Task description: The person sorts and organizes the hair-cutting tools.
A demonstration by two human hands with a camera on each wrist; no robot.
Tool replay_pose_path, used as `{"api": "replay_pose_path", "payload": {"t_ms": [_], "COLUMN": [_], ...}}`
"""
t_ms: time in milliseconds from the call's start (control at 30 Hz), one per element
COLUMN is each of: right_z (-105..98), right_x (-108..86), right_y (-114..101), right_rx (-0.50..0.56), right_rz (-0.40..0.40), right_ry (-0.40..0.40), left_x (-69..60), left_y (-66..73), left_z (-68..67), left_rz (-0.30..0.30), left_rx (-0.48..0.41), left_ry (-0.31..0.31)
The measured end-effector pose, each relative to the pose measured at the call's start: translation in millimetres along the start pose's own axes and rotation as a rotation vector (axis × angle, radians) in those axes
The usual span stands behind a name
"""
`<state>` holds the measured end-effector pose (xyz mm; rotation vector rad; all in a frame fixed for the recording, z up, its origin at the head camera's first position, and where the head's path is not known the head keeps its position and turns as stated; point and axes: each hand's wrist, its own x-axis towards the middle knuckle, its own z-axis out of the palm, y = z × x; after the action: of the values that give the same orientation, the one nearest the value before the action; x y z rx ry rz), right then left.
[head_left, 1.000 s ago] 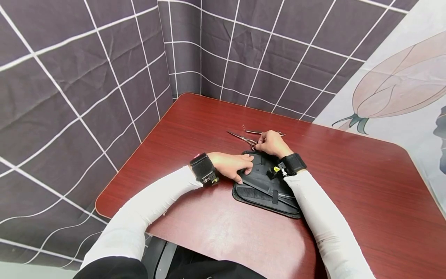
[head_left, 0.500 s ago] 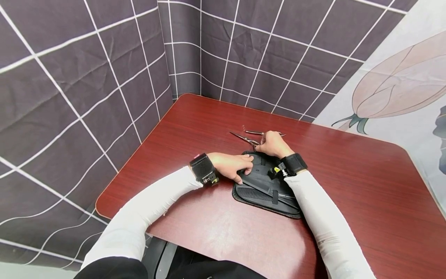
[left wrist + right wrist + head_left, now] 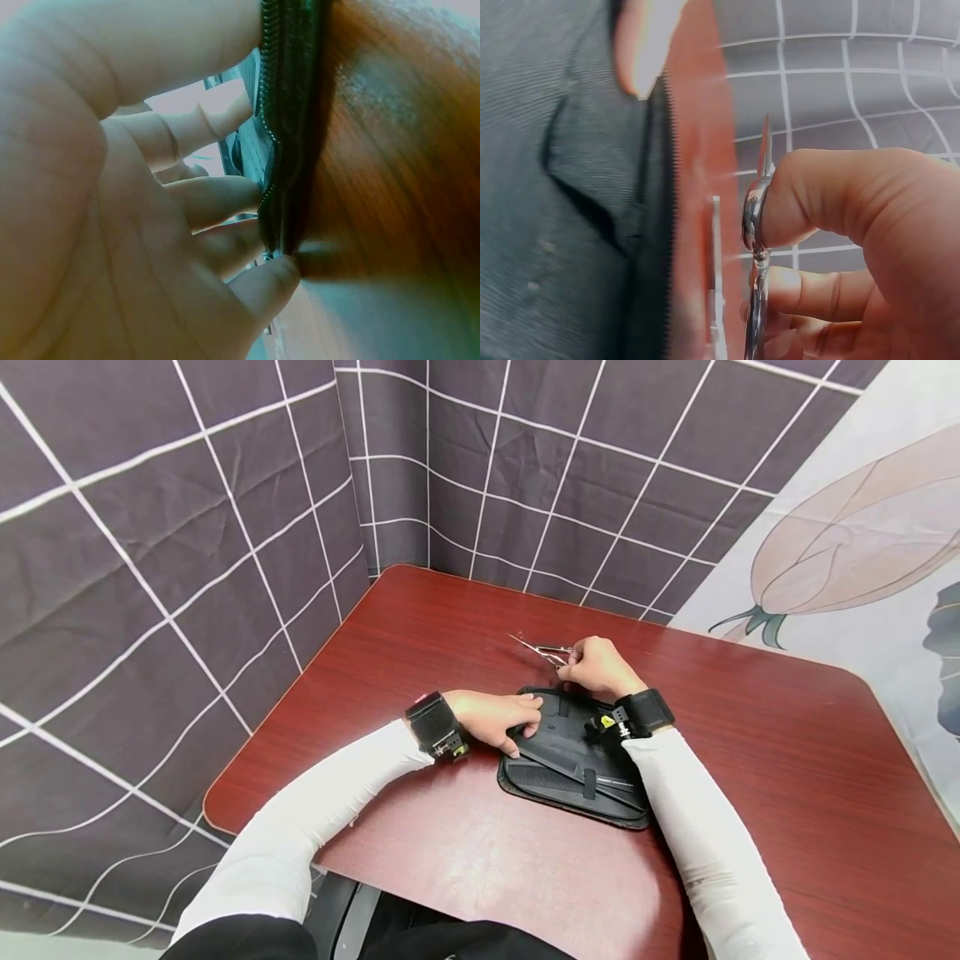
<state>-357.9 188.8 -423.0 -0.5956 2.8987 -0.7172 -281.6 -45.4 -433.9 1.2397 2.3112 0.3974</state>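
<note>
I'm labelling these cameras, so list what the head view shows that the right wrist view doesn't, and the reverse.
Head only: the comb, the white sleeves and the flower print.
Right wrist only: distinct zipper teeth along the case's edge.
Both: the right hand holding the scissors, the black case, the red table and the gridded backdrop.

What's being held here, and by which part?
The right hand holds silver scissors by the finger-loop end; the left hand rests on the black zip case.
</note>
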Motion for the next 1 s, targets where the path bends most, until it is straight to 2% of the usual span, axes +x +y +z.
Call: {"api": "replay_pose_path", "payload": {"t_ms": [367,700,1000], "right_z": [-25.8,-33.7,-41.3], "right_x": [-20.3,-35.4,-53.2], "right_y": [-7.7,-8.5,-0.5], "right_rx": [-0.020,-0.023,-0.043], "right_rz": [-0.031,-0.063,-0.042], "right_ry": [0.087,0.094,0.092], "left_x": [0.9,-1.2,-0.9], "left_y": [-0.2,0.7,1.6], "left_z": [-0.2,0.2,1.4], "left_rz": [0.011,0.015,-0.001], "left_rx": [-0.001,0.000,-0.003], "left_ry": [0.005,0.010,0.007]}}
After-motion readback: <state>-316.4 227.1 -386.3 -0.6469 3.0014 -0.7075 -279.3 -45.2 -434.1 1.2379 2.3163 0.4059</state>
